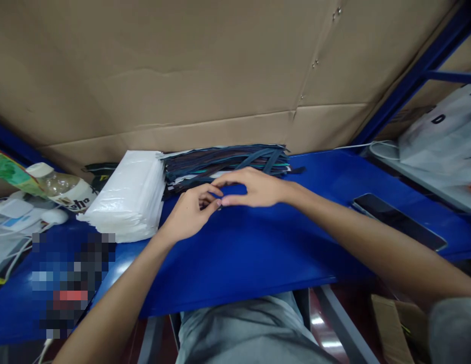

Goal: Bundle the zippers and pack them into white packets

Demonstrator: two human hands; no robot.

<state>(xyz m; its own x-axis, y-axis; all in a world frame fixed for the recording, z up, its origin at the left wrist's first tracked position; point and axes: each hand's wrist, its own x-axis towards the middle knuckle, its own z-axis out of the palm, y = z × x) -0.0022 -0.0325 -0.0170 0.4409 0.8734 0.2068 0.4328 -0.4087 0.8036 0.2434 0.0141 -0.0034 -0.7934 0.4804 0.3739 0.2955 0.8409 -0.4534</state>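
My left hand and my right hand meet at their fingertips above the blue table. Between the tips a tiny dark thing shows, too small to make out. The left fingers are curled, with the thumb pressed toward them. On the right, the thumb and forefinger form a loop that closes at the left fingertips. Just behind the hands lies a bundle of dark strips. A stack of white plastic bags stands to the left of it.
A bottle, white devices and cables are at the left, near a pixelated patch. A phone lies at the right. Cardboard covers the back, beside a blue frame. White bags sit at the far right.
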